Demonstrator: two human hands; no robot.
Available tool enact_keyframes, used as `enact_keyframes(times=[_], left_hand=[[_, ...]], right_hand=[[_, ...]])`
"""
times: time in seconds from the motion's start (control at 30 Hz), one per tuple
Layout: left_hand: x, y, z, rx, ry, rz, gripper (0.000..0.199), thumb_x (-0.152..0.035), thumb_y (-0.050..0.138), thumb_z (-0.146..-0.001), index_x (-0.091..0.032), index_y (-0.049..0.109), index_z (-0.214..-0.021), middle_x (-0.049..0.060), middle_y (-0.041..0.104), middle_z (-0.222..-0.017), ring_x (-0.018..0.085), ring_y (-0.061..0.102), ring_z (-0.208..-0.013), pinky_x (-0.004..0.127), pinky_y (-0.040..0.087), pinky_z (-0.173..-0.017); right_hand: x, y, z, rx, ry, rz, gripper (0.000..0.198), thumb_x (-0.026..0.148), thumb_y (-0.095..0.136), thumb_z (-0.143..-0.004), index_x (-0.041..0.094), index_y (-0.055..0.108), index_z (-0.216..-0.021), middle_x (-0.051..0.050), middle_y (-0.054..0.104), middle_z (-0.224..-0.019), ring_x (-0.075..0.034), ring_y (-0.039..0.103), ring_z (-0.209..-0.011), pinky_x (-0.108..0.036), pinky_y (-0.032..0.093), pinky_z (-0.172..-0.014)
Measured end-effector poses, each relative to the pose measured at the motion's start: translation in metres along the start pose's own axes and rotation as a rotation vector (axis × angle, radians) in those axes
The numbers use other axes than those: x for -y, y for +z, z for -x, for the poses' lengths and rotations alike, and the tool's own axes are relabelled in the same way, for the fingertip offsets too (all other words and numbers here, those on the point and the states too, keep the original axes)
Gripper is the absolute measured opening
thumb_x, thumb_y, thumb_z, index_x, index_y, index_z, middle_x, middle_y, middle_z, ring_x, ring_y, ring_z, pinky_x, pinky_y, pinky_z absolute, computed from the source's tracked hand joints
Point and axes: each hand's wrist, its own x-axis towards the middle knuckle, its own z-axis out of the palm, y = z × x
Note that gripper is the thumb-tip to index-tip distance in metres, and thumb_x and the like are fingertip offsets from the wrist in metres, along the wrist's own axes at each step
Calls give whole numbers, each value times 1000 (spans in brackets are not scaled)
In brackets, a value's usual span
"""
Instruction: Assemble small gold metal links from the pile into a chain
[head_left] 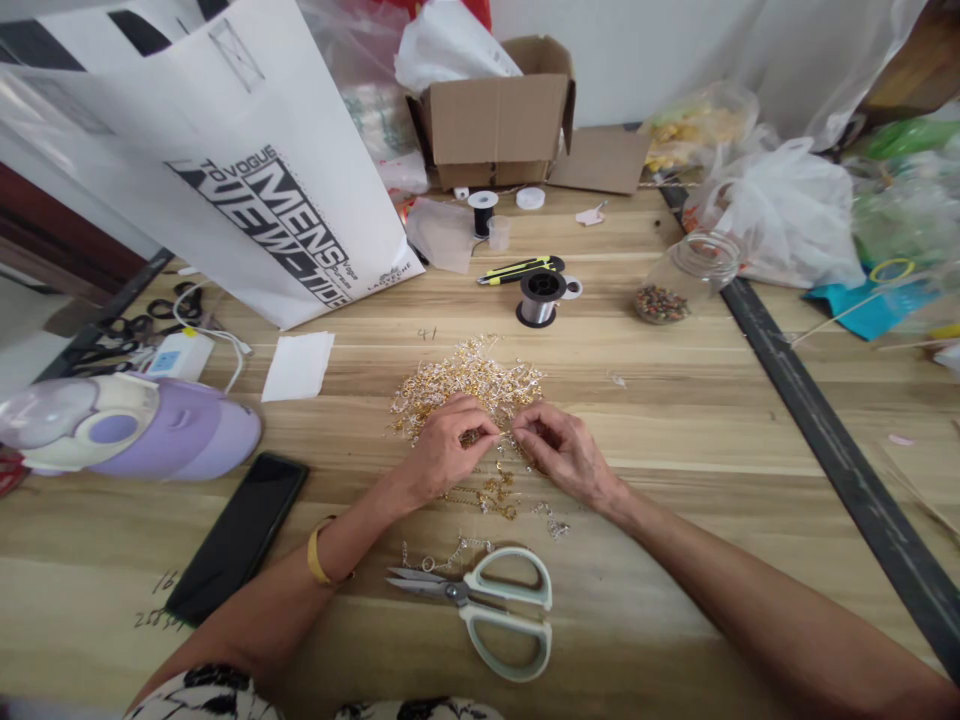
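In the head view a heap of gold and silver jewelry pieces point(469, 375) lies on the wooden table. At its near edge my left hand point(456, 440) is closed in a pinch, and my right hand point(559, 450) pinches just across from it. A tiny gold-coloured piece shows between the fingertips, too small to name. Gold chains point(491, 492) lie below the hands, with a small silver chain point(553, 522) to their right. Closer to me are another silver chain point(457, 550) and white-handled scissors point(480, 605), their blades slightly apart.
Beyond the heap stand a wire spool point(540, 300), a yellow-black cutter point(521, 268) and a glass jar of beads point(682, 280). At left are a purple bottle point(180, 425), a phone point(236, 540), white paper point(298, 366) and a large paper bag point(247, 180). A cardboard box point(495, 120) sits behind.
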Motion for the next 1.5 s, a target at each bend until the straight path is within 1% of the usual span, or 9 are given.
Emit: enact_keyframes(times=[0.37, 0.63, 0.77, 0.87, 1.0, 1.13, 1.27, 1.4, 1.5], left_hand=[[0, 0, -1, 11, -21, 8, 7, -11, 65, -78, -15, 66, -73, 2, 62, -69, 14, 55, -71, 28, 43, -68], [-1, -3, -2, 47, -130, 128, 8, -13, 64, -78, -15, 66, -71, 2, 64, -71, 15, 57, -72, 29, 44, -70], [-1, -4, -2, 39, -138, 146, 8, -16, 64, -79, -16, 67, -72, 3, 64, -74, 16, 57, -76, 30, 44, -73], [-1, -5, -3, 32, -151, 147, 7, -17, 65, -79, -17, 68, -74, 3, 64, -78, 16, 58, -79, 31, 44, -75], [-1, -5, -3, 21, -168, 188, 7, -18, 66, -78, -17, 68, -72, 2, 65, -75, 16, 58, -78, 31, 45, -75], [0, -4, -4, 18, -173, 238, 8, -19, 66, -79, -17, 67, -72, 2, 65, -74, 16, 58, -77, 31, 45, -76], [0, -3, -4, -8, -116, 192, 8, -20, 65, -80, -17, 68, -72, 2, 65, -73, 16, 57, -76, 32, 44, -76], [0, 0, -4, -63, 16, 82, 5, -17, 66, -79, -16, 68, -74, 2, 63, -71, 15, 55, -71, 32, 43, -76], [2, 2, -3, -88, 111, 1, 6, -15, 64, -80, -15, 68, -76, 3, 61, -71, 15, 54, -72, 32, 44, -73]], right_hand=[[1, 0, 0, 9, -10, 5, 14, 26, 53, -88, 15, 58, -82, 1, 48, -64, -10, 40, -55, -24, 34, -51], [0, -1, 0, 30, 23, -41, 14, 27, 54, -88, 15, 58, -83, 2, 46, -61, -10, 39, -54, -23, 32, -49], [-2, 0, 1, 37, 71, -115, 16, 31, 55, -87, 15, 58, -84, 3, 44, -59, -9, 37, -51, -22, 30, -46], [-3, 0, 1, 41, 121, -226, 19, 34, 56, -87, 15, 57, -85, 4, 43, -56, -8, 37, -49, -21, 30, -43], [-2, -1, -1, 77, 194, -408, 22, 37, 59, -85, 16, 56, -84, 6, 44, -53, -7, 35, -43, -20, 29, -39], [1, -3, -5, 109, 243, -504, 22, 37, 62, -82, 16, 56, -82, 6, 45, -53, -6, 37, -43, -18, 30, -38], [2, -6, -8, 115, 257, -527, 23, 37, 64, -80, 16, 57, -80, 6, 46, -53, -6, 40, -43, -18, 33, -39], [0, -6, -8, 111, 254, -535, 23, 37, 65, -80, 16, 57, -80, 5, 47, -54, -6, 41, -44, -18, 35, -40], [-1, -7, -8, 119, 256, -536, 22, 36, 64, -81, 16, 57, -81, 5, 47, -55, -6, 41, -45, -18, 35, -41]])
